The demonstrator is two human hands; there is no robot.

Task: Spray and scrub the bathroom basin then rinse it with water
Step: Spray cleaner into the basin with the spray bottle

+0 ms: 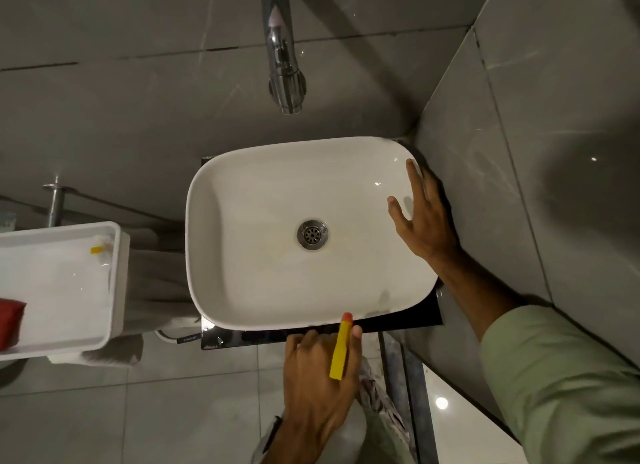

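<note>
Basin (277, 273) between hands (left (317, 373) near rim)

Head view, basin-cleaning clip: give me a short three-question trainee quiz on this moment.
1. True or false: water is running from the tap into the basin.
2. Which hand rests on the basin's rim beside the tiled wall? A) left hand B) right hand
3. Fill in: the left hand holds a spray bottle with a ____ trigger head.

Key: 1 false; 2 B; 3 yellow.
</note>
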